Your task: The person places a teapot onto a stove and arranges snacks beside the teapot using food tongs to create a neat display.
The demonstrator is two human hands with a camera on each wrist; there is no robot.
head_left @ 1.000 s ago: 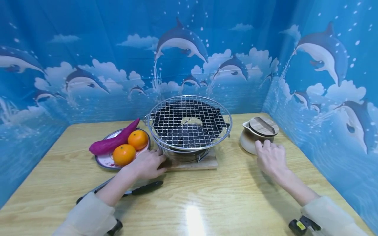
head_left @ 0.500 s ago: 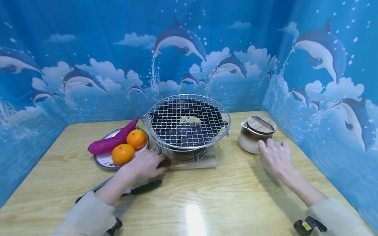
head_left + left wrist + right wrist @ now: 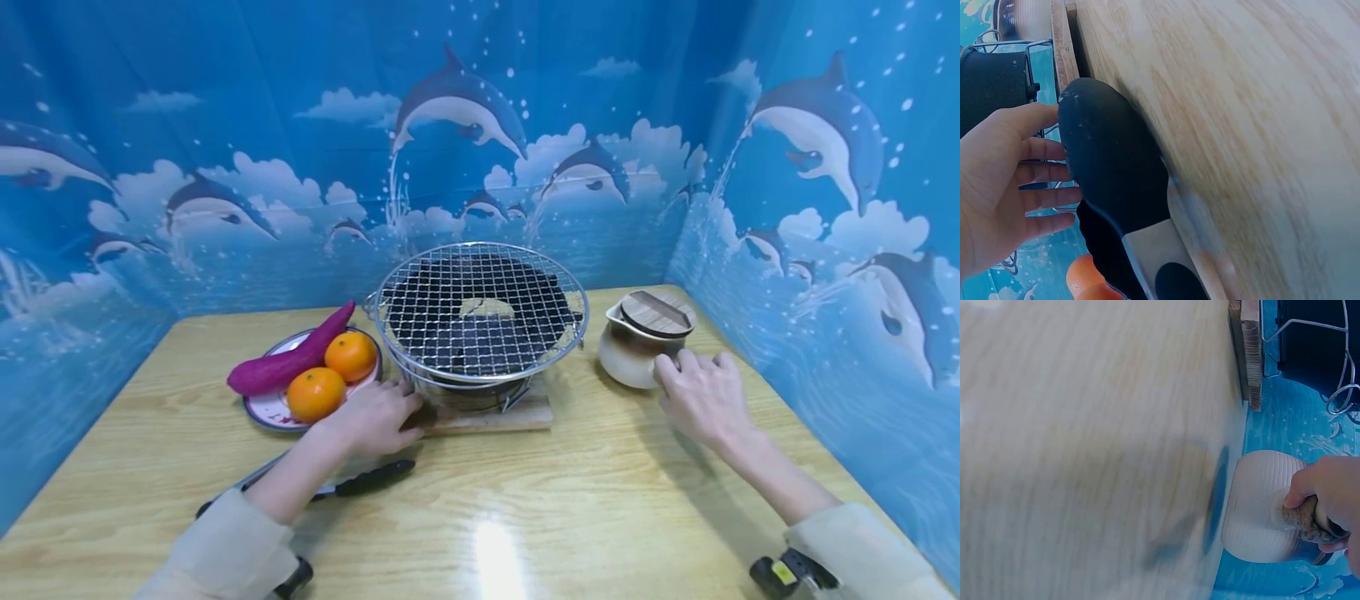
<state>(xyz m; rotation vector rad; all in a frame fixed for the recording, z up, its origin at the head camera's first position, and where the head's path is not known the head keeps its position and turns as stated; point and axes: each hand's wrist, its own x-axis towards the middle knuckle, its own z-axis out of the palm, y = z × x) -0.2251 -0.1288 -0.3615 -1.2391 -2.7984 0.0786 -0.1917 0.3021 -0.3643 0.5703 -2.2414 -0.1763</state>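
Observation:
My right hand (image 3: pixel 705 396) grips the cord-wrapped side handle (image 3: pixel 1302 515) of a small ceramic teapot (image 3: pixel 626 358), fading from cream to brown. A round wooden lid (image 3: pixel 656 315) covers its top, and a spout points to the back left. In the right wrist view a dark blue patch shows on the table beside the pot's base; I cannot tell whether the pot touches the table. My left hand (image 3: pixel 375 417), fingers loosely extended, is at the left end of the wooden board (image 3: pixel 487 417) under a round wire-mesh grill (image 3: pixel 480 312). Its fingertips are partly hidden.
Black-tipped tongs (image 3: pixel 1110 150) lie on the table below my left wrist. A plate (image 3: pixel 266 410) behind it carries a purple sweet potato (image 3: pixel 292 367) and two oranges (image 3: pixel 317 394). A dolphin-print curtain (image 3: pixel 465 150) encloses the table's back and sides.
The teapot has shifted slightly left and turned a little, while my right hand has moved slightly right. My left hand stays by the board.

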